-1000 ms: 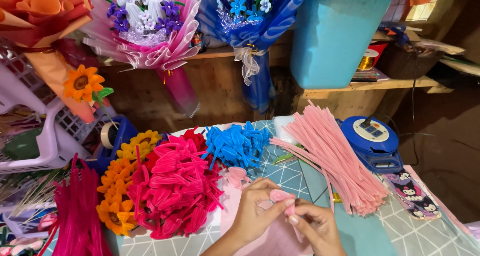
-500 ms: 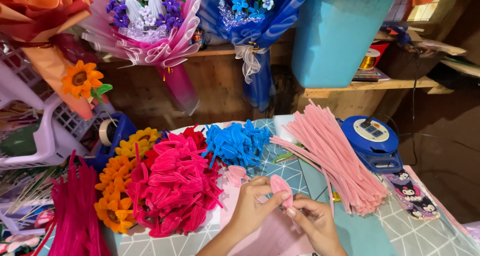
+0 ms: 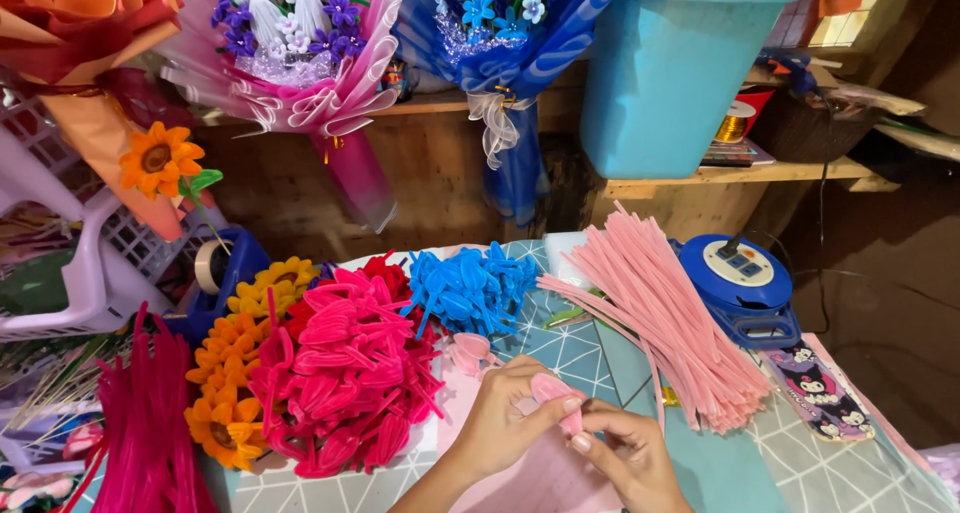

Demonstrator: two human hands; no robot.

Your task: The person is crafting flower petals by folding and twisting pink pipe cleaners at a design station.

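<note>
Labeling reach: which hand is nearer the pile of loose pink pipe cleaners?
Right. The right hand sits just left of the pink pipe cleaners, near their lower ends. The left hand is farther left, beside the hot-pink loop pile.

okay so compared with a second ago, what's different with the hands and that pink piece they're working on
Little has changed. The left hand and right hand still pinch the small pink pipe-cleaner piece between their fingertips; the fingers have shifted slightly as they shape it, and the piece sits a bit higher between them. Nothing was picked up or let go. The pile of pink pipe cleaners, the hot-pink petals and the blue ones lie as before.
</note>
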